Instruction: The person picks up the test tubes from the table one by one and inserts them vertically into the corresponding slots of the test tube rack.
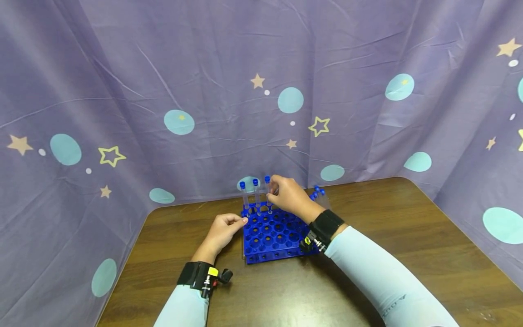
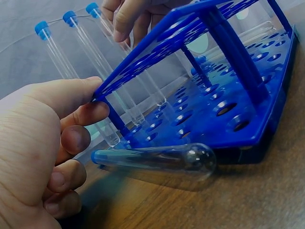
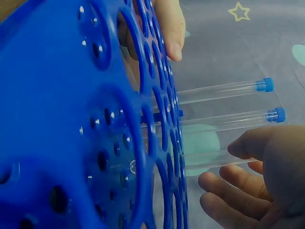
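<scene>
A blue two-tier test tube rack (image 1: pixel 269 249) stands on the table. Two clear test tubes with blue caps, one at the left corner (image 1: pixel 245 195) and one beside it (image 1: pixel 256 195), stand upright in its back row. My right hand (image 1: pixel 288 193) pinches a third capped test tube (image 1: pixel 267 179) below its cap, and that tube's lower part passes through the rack's upper plate. With thumb and index finger, my left hand (image 1: pixel 222 231) grips the upper plate's left edge; its other fingers curl loosely below, as the left wrist view shows.
Another capped test tube (image 2: pixel 152 162) lies along the rack's left side. Several more blue-capped tubes (image 1: pixel 318 191) are at the right, partly behind my right hand. A purple patterned curtain (image 1: pixel 229 91) hangs close behind the wooden table (image 1: pixel 171 254).
</scene>
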`<action>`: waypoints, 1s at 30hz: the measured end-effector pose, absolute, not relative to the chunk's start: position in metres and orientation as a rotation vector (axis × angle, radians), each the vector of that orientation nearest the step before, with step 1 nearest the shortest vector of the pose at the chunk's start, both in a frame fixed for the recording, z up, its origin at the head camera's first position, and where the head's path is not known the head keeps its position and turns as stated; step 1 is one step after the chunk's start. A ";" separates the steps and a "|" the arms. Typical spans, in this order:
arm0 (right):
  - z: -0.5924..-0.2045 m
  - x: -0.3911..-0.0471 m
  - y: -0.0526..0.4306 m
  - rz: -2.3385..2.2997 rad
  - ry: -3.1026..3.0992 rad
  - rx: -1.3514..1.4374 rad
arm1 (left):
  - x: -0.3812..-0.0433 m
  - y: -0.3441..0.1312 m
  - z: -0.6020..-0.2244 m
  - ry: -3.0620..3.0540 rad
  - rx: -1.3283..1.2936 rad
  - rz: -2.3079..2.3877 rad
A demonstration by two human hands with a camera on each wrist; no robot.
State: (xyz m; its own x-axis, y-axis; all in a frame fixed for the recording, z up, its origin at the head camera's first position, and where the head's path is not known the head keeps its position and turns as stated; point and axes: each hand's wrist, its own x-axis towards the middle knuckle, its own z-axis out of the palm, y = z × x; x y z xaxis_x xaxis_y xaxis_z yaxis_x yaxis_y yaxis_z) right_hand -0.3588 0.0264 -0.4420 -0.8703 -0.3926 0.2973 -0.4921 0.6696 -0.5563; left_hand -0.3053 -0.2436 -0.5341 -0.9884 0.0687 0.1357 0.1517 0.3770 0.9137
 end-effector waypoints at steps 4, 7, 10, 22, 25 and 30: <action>-0.444 -0.359 0.026 0.946 -2.719 0.728 | -0.306 -0.243 -0.534 -2.537 -0.214 -1.710; -0.446 -0.359 0.026 0.932 -2.722 0.731 | -0.306 -0.243 -0.534 -2.533 -0.218 -1.712; -0.446 -0.358 0.026 0.932 -2.737 0.740 | -0.306 -0.243 -0.535 -2.534 -0.212 -1.716; -0.440 -0.355 0.026 0.944 -2.767 0.748 | -0.307 -0.243 -0.535 -2.548 -0.194 -1.695; -0.439 -0.354 0.026 0.945 -2.778 0.744 | -0.307 -0.243 -0.535 -2.550 -0.193 -1.700; -0.438 -0.354 0.026 0.948 -2.788 0.734 | -0.306 -0.244 -0.534 -2.554 -0.204 -1.686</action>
